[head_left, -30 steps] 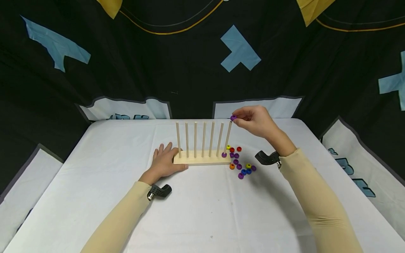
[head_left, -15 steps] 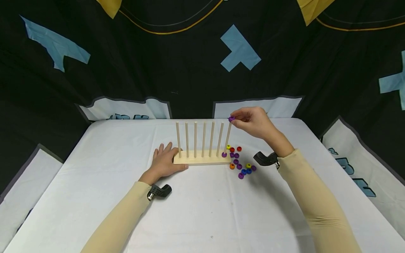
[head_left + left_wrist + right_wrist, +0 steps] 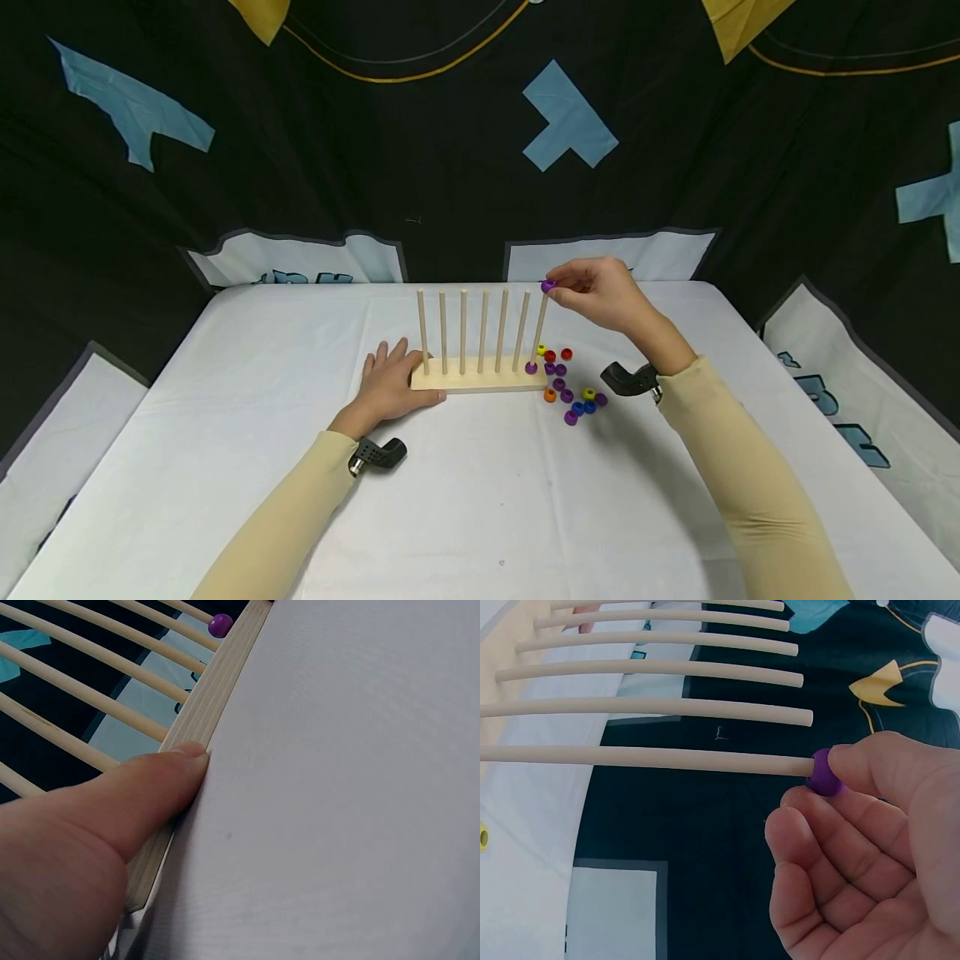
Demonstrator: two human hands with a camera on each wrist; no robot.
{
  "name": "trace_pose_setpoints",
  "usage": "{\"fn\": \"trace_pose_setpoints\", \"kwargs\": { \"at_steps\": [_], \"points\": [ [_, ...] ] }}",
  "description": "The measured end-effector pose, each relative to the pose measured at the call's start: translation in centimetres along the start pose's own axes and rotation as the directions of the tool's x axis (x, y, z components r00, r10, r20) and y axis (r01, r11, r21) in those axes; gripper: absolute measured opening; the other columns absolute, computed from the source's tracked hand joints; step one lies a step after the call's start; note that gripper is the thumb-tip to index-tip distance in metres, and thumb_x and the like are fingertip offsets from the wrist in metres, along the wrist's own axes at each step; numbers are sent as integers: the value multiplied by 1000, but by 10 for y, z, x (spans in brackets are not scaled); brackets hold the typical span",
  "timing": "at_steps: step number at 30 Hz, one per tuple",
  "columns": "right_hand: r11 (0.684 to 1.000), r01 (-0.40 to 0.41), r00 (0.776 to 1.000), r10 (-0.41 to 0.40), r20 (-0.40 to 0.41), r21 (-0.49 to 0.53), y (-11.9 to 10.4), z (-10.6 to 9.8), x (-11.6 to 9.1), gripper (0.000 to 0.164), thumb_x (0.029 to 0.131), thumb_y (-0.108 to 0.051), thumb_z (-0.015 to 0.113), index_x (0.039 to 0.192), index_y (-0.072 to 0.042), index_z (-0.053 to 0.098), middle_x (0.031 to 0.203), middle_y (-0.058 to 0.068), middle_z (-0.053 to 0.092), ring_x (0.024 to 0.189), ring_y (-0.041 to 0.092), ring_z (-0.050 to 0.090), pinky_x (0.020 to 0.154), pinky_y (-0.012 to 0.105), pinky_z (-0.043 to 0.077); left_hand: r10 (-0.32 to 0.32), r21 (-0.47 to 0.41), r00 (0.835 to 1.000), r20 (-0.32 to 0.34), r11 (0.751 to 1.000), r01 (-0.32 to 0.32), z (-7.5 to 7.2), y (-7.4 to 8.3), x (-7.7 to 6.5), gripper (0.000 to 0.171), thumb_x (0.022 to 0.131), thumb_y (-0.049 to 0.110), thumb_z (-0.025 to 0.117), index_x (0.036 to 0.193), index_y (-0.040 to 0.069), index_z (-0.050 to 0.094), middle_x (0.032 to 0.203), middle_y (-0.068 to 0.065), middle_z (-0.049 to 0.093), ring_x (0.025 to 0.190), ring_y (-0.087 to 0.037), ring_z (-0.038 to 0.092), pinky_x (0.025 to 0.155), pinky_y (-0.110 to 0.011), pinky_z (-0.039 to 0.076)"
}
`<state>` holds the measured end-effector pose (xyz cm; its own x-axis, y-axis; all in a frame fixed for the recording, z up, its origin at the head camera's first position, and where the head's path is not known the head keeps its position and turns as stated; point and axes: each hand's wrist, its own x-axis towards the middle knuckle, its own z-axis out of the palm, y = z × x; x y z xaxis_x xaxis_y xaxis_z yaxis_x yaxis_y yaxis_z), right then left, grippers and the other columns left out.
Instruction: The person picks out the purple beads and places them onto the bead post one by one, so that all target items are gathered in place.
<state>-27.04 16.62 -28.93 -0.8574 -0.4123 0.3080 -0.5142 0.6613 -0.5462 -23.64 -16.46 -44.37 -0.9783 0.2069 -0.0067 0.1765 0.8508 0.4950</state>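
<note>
My right hand [image 3: 603,292] pinches a purple bead [image 3: 826,772] between thumb and fingers. This bead sits at the tip of the rightmost peg of a wooden peg rack [image 3: 480,383], and the peg's end is hidden in it. Another purple bead [image 3: 531,367] is low on that same peg, at the base. My left hand [image 3: 390,387] holds the rack's left end; its thumb [image 3: 176,769] presses along the front edge, while the other fingers spread at the end and behind. The remaining pegs carry no beads.
Loose beads lie right of the rack: several purple ones [image 3: 567,395], two blue ones [image 3: 577,408], two red ones [image 3: 566,354], two yellow ones [image 3: 588,393] and an orange one [image 3: 550,395]. A white cloth [image 3: 465,500] covers the table, with a dark curtain [image 3: 450,167] behind.
My right hand has moved slightly left and down, bringing the purple bead from beside the rightmost peg's tip onto it. The left hand and the rack have stayed put.
</note>
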Motion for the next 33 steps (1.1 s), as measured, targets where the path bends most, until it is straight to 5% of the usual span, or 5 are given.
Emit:
{"fn": "trace_pose_setpoints", "kwargs": {
  "at_steps": [19, 33],
  "points": [
    [1000, 1, 1000, 0, 17, -14, -2, -1, 1, 27, 95, -12, 69, 118, 1, 73, 106, 16, 78, 88, 26, 73, 81, 39, 62, -2, -7, 1000, 2, 1000, 2, 0, 0, 0, 76, 84, 51, 75, 142, 7, 55, 166, -30, 22, 154, -58, 5, 122, -72, 4],
    [998, 45, 999, -44, 19, -49, 2, 0, 0, 24, 94, -10, 70, 114, 2, 74, 101, 16, 78, 81, 24, 71, 74, 29, 58, -4, -12, 1000, -7, 1000, 4, 2, -1, -1, 76, 84, 51, 76, 143, 8, 55, 166, -29, 22, 154, -57, 5, 123, -71, 3]
  ]
}}
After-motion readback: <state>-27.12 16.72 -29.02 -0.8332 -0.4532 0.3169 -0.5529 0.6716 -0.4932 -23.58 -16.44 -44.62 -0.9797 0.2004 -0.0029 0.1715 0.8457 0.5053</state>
